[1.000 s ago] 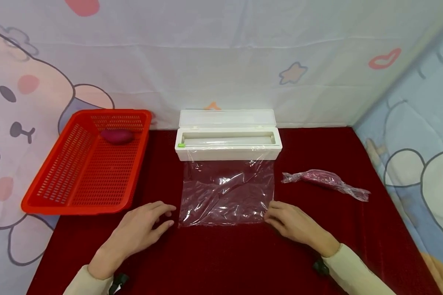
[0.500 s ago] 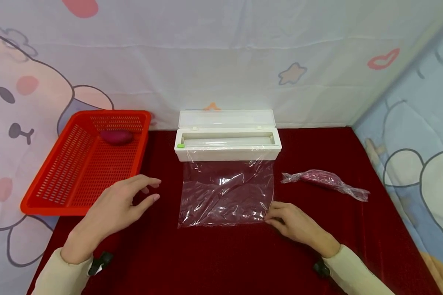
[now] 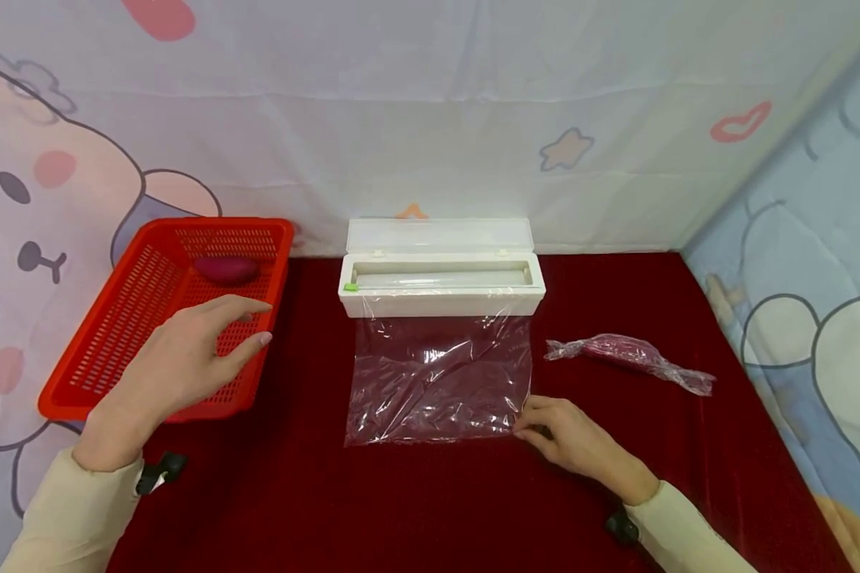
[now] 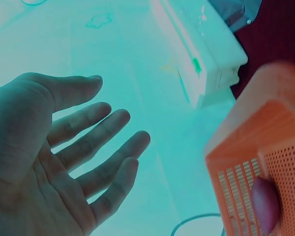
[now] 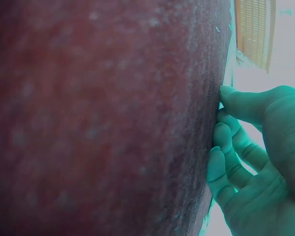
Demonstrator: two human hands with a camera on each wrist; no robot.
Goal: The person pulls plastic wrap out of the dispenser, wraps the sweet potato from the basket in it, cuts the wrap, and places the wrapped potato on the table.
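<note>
Red cloth; clear film, near-right corner pinched by right fingers.

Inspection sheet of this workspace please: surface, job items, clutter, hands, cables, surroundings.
Surface: dark red cloth.
Job items: white rectangular plastic box, lid open, clear plastic film spread in front; red perforated plastic basket holding a purple oblong item; pinkish oblong clear-wrapped bundle, ends twisted, right of the film.
Clutter: nothing seen.
Hands: left hand open, over the basket in the head view; right hand pinches the film's near right corner.
Cables: nothing seen.
Surroundings: pale cartoon-print fabric hangings.
</note>
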